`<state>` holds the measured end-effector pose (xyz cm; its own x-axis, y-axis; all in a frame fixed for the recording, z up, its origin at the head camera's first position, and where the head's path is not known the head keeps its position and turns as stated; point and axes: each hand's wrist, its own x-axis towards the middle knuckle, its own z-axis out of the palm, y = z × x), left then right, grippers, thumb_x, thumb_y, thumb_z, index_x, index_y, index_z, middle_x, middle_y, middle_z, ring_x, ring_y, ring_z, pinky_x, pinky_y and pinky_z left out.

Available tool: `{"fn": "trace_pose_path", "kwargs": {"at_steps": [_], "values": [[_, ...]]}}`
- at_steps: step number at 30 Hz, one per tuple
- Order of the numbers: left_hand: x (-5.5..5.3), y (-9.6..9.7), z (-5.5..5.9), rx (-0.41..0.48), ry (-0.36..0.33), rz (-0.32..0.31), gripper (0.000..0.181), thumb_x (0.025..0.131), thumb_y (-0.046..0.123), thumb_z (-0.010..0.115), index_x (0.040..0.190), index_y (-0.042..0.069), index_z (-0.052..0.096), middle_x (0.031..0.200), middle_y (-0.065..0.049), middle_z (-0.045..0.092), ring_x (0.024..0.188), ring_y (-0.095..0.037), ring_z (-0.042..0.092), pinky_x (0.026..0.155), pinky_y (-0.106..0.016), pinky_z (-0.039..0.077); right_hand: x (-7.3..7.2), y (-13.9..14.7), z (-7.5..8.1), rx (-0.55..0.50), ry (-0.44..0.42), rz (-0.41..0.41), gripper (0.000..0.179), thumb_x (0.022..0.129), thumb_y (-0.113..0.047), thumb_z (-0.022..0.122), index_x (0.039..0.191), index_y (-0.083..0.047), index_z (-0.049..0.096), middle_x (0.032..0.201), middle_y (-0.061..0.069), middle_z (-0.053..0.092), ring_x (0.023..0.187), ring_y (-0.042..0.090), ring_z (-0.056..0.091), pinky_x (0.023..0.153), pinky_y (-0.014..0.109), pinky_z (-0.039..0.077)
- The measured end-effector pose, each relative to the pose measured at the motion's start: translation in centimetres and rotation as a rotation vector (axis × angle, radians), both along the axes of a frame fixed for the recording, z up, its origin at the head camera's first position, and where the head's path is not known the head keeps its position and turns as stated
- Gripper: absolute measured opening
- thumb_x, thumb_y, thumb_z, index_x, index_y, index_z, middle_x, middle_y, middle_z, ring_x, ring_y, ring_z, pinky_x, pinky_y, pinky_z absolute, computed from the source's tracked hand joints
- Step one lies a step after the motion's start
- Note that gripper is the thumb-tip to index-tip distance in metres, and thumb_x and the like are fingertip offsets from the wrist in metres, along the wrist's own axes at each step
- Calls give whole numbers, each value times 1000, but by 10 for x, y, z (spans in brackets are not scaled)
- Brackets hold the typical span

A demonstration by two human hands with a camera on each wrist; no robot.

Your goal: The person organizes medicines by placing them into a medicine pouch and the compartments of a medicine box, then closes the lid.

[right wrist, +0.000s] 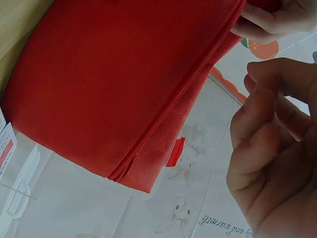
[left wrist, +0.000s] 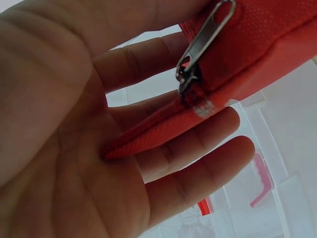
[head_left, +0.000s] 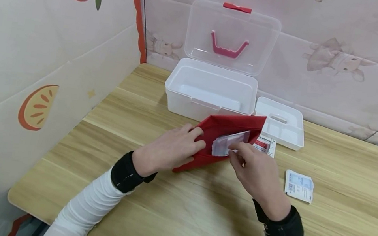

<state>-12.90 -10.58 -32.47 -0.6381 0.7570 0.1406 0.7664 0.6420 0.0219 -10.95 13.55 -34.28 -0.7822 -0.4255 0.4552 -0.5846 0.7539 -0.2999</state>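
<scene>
The left hand (head_left: pixel 174 148) is gripping a red pouch (head_left: pixel 232 120) by its left edge, the thumb lying on one side and the spread, only slightly bent fingers on the other. A metal zip pull (left wrist: pixel 205 37) is hanging near the thumb. The right hand (head_left: pixel 257 173) is bending its fingers closely, thumb near the index finger, at the right part of the pouch's mouth. Its fingertips are resting beside a clear packet (head_left: pixel 222 144), though whether they are pinching it one cannot tell. The pouch is standing tilted above the middle of the table (head_left: pixel 175 220), its mouth gaping towards the person, and the packet is showing inside.

Just beyond the right hand, a printed card (head_left: pixel 271 147) with a red patch is lying partly hidden behind the pouch. Farther right, a white and blue sachet (head_left: pixel 299 186) is lying flat on the table. On the far side, a white box (head_left: pixel 188 104) is standing behind the pouch, its clear lid (head_left: pixel 201 28) leaning up and showing a pink handle (head_left: pixel 228 52) and a red latch (head_left: pixel 237 8). A shallow white tray (head_left: pixel 292 121) is lying just right of the box. Black bands (head_left: pixel 128 173) are circling both wrists over white sleeves (head_left: pixel 84 204).
</scene>
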Motion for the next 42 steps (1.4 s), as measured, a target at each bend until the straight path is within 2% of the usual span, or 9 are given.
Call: {"fn": "trace_pose_path", "kwargs": {"at_steps": [11,16,19,21,24,28,31,39,42], "values": [[-1,1,0,5,31,-12,40,78,22,85,111,8,67,115,-13,62,103,-27,59,87,-35,56,-3,9,4,-38,18,-9,21,80,-1,80,99,-6,70,78,4,68,61,13,54,57,30,51],[-1,2,0,5,25,-16,39,78,22,85,110,8,67,116,-14,62,103,-28,59,86,-35,57,-10,30,9,-80,100,-70,18,81,2,76,96,-7,71,69,2,63,58,11,51,51,28,43],[0,2,1,-1,19,-13,41,78,23,86,111,8,67,118,-13,61,104,-28,59,86,-36,57,-15,47,10,-67,90,-128,15,83,2,74,96,-6,71,63,1,60,55,11,47,49,27,38],[0,2,1,-4,15,-11,42,77,24,86,111,8,67,118,-13,61,105,-28,59,85,-37,57,-18,57,10,-38,46,-171,11,85,1,71,94,-4,71,61,2,59,53,12,46,48,27,36],[0,3,0,-5,15,-9,43,77,24,86,112,8,67,118,-13,61,105,-28,58,86,-37,57,-22,69,8,70,-99,-201,7,86,-3,70,93,-2,71,63,3,62,52,13,48,47,28,37],[1,2,0,-11,25,-9,43,77,25,86,111,8,67,117,-13,61,105,-27,59,86,-36,57,-26,72,2,277,-384,-150,12,87,-9,71,96,-1,73,71,4,64,59,15,53,51,29,41],[1,1,-1,-11,28,-9,42,78,25,86,111,8,67,116,-12,61,105,-27,59,86,-35,57,-29,66,-6,369,-528,-108,17,84,-12,75,99,-2,74,75,4,64,64,17,52,55,29,43],[1,0,-2,27,24,-21,39,78,22,86,108,7,67,114,-13,62,103,-27,59,85,-36,57,-33,57,-26,463,-659,-108,25,75,-15,84,96,-2,76,85,6,70,69,19,54,65,35,50],[1,-1,-2,31,27,-25,39,77,22,86,108,7,66,115,-13,61,103,-27,59,85,-36,57,-34,55,-32,472,-695,-119,29,75,-17,86,98,-3,75,86,6,69,69,20,52,65,34,48]]}}
